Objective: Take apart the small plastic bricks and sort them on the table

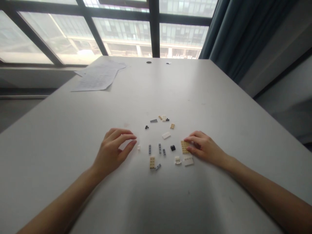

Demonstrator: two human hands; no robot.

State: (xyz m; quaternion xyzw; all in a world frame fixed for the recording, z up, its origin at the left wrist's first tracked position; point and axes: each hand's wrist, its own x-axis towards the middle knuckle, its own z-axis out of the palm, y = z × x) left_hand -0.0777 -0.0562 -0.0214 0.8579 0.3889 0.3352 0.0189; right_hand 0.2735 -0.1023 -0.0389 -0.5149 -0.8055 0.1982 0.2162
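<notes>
My left hand (115, 146) rests on the table with thumb and fingers apart and nothing between them. Just right of its fingertips lies a small white brick piece (138, 148). My right hand (203, 146) has its thumb and forefinger on the right side of a tan studded building plate (184, 147), which lies flat. A white plate (188, 161) and a white curved piece (177, 161) are just below it, and a black piece (173, 148) sits to its left. Between my hands are grey strips (149, 149) and a smaller tan plate (152, 162).
Farther off lie a white tile (166, 135), a grey wedge piece (153, 120), a small tan plate (172, 126) and a black piece (146, 127). Paper sheets (97, 78) lie at the back left of the white table (156, 87). A blue curtain (229, 39) hangs at right.
</notes>
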